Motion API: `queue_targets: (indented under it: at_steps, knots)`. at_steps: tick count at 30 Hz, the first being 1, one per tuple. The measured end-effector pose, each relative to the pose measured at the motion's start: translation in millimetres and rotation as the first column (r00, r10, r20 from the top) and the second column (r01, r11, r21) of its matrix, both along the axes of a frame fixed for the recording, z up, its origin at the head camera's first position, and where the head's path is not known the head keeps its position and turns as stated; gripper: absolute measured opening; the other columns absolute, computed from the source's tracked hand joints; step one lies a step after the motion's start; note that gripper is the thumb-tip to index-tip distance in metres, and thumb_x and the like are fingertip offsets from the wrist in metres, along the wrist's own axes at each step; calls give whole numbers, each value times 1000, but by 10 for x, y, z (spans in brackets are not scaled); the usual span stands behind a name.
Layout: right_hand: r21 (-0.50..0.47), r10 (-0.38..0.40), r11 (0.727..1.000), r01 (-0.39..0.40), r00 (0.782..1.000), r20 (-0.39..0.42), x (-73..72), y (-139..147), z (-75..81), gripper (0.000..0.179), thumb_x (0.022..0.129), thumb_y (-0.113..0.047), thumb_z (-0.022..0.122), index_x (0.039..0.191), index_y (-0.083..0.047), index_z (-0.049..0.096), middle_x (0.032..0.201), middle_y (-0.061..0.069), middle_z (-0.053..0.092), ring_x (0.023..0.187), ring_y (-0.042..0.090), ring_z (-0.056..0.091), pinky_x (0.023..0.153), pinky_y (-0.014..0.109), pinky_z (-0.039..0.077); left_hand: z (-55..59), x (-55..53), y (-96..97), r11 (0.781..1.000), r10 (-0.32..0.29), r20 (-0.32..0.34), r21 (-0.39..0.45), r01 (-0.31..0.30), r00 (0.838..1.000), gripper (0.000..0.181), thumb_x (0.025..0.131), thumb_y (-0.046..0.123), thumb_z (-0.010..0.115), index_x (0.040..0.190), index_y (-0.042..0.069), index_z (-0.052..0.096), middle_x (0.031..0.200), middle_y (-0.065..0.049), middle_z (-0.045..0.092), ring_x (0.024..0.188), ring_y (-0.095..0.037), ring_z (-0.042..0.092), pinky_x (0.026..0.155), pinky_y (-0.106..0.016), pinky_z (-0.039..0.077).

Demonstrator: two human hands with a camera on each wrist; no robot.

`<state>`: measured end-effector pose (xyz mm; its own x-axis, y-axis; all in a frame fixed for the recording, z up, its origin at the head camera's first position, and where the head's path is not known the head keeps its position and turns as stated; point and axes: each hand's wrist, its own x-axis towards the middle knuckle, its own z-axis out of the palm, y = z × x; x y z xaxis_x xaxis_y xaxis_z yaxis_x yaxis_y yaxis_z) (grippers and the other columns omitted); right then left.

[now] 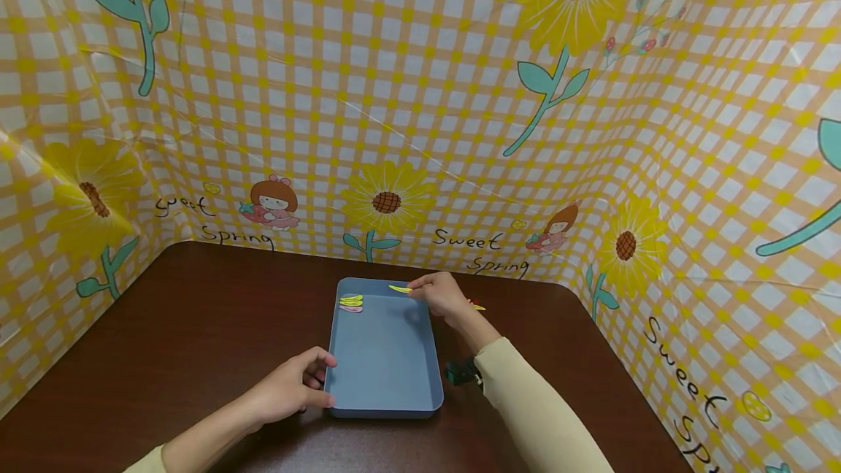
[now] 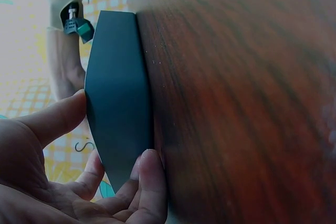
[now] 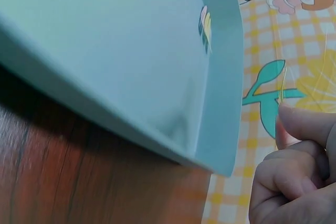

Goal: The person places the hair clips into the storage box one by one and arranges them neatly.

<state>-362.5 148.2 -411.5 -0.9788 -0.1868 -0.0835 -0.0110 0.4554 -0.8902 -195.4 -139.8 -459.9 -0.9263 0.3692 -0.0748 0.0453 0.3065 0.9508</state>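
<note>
A blue-grey rectangular tray point(image 1: 384, 363) lies on the dark table. My left hand point(image 1: 292, 385) holds its left side near the front corner, thumb and fingertips on the rim and outer wall point(image 2: 118, 77). Over the tray's far right part, my right hand point(image 1: 443, 296) pinches a yellow hair clip point(image 1: 399, 289) between thumb and fingers. The right wrist view shows this clip point(image 3: 282, 85) edge-on, above the rim. Yellow hair clips point(image 1: 351, 299) and pink hair clips point(image 1: 351, 309) lie side by side inside the tray's far left corner.
Beyond the right wrist, partly hidden by it, small yellow and red pieces point(image 1: 478, 306) lie on the table point(image 1: 525, 341). A dark device point(image 1: 460, 372) is strapped at the right wrist. Checked sunflower cloth point(image 1: 447, 122) stands behind and along both sides.
</note>
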Motion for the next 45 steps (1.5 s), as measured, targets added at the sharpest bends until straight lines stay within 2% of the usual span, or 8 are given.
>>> queue_targets:
  at_steps: [7,14,19,25,32,38,45]
  knots:
    - [43,-4,999,4,1000,-6,-20,-149,-25,16,91,-9,70,105,-2,76,59,-3,50,41,10,23,40,24,23,10,1,1,1000,2,0,-7,-2,1000,50,82,9,80,124,4,55,107,-14,52,92,-25,50,61,-35,46]
    - [63,2,998,-3,1000,5,-3,-295,-34,15,91,-8,70,103,-3,76,55,-4,39,42,10,23,41,25,21,30,13,3,1000,1,2,1,-1,1000,50,81,8,80,124,4,55,105,-14,52,91,-25,50,60,-34,45]
    - [57,11,998,-12,1000,17,10,-384,-53,17,91,-6,69,106,-2,75,54,-6,42,42,9,20,41,24,21,35,18,3,1000,2,1,4,-2,1000,50,81,8,80,124,3,55,105,-14,52,91,-24,50,60,-33,45]
    - [43,40,998,-40,999,0,33,-464,-98,20,91,-3,67,109,2,74,46,-10,34,41,7,17,41,23,21,31,13,0,1000,1,-1,2,-1,1000,50,81,9,80,124,4,55,106,-14,52,91,-24,50,60,-34,45]
    - [68,41,997,-41,999,-1,6,-539,-191,19,92,-5,68,108,1,75,53,-5,44,41,7,21,41,23,22,12,1,-1,1000,3,2,5,-3,1000,50,81,8,80,124,4,55,106,-14,52,90,-24,50,60,-33,45]
    - [73,45,996,-45,999,5,-4,-596,-276,19,91,-5,69,108,1,75,50,-7,36,41,8,22,40,24,22,10,-4,-1,1000,8,7,-2,-8,1000,50,81,8,80,124,4,55,106,-14,52,91,-24,50,60,-34,45]
    - [80,36,996,-37,999,9,7,-675,-370,15,92,-5,68,104,0,75,53,-6,43,41,7,25,40,24,24,20,-3,7,1000,6,4,-6,-6,1000,49,81,9,81,123,4,55,107,-15,53,92,-25,51,61,-35,46]
